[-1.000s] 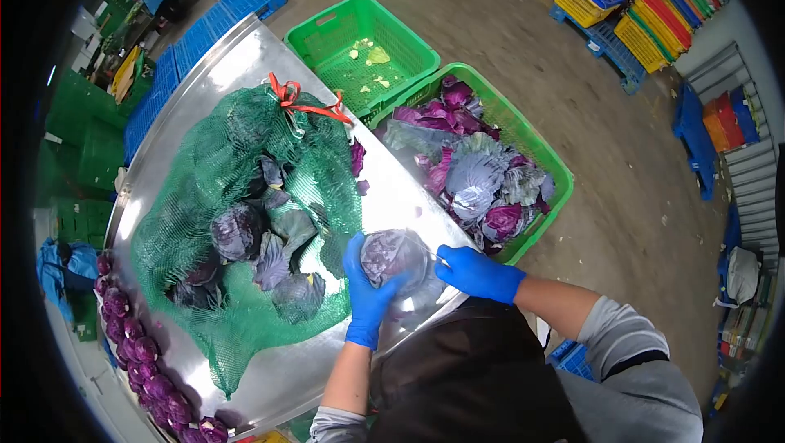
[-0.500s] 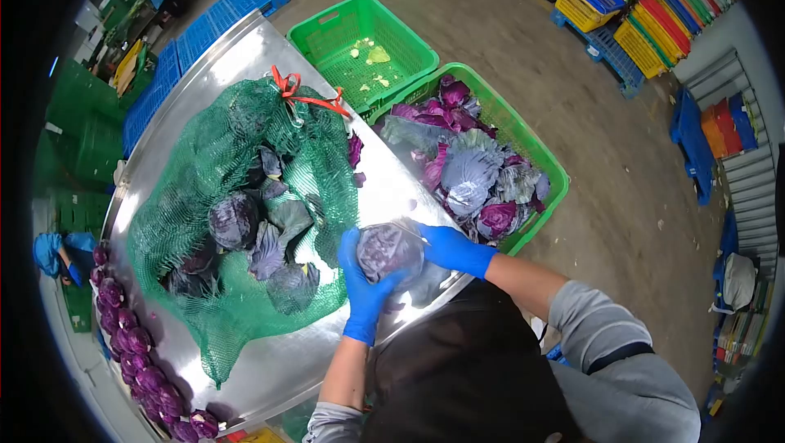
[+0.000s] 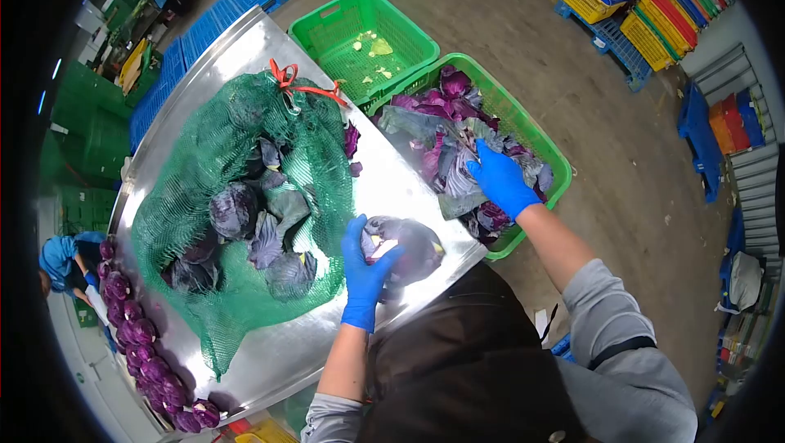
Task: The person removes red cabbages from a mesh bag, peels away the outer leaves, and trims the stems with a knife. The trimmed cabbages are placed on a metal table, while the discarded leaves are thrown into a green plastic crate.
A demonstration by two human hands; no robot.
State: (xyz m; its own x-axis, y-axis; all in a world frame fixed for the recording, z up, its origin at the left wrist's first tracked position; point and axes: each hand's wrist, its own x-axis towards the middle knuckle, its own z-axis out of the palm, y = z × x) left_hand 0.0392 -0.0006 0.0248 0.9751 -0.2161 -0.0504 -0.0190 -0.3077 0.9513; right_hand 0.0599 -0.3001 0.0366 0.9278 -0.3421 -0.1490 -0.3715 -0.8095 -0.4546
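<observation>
On the steel table, a red cabbage [image 3: 419, 253] with a pale cut patch sits near the front edge. My left hand [image 3: 365, 273], in a blue glove, is closed around its left side. Over the green crate [image 3: 549, 145], my right hand [image 3: 503, 180], also gloved in blue, has its fingers closed at a purple-grey cabbage leaf [image 3: 455, 169]; the exact grip is partly hidden. Loose purple leaves fill that crate. Left of the held cabbage lies a green mesh bag [image 3: 196, 169] with a red tie [image 3: 286, 79], with several dark cabbages [image 3: 234, 210] in and on it.
A row of trimmed purple cabbages [image 3: 151, 368] lines the table's left edge. Beyond the table [image 3: 257, 38] stands another green crate [image 3: 327, 30] with a few pale scraps. Blue pallets [image 3: 225, 22] are behind on the left. A co-worker in blue [image 3: 61, 263] bends at far left.
My right hand has gone from the cabbage out to the leaf-filled crate, where a leaf now shows at its fingers. The cabbage has turned in my left hand, exposing a pale cut patch.
</observation>
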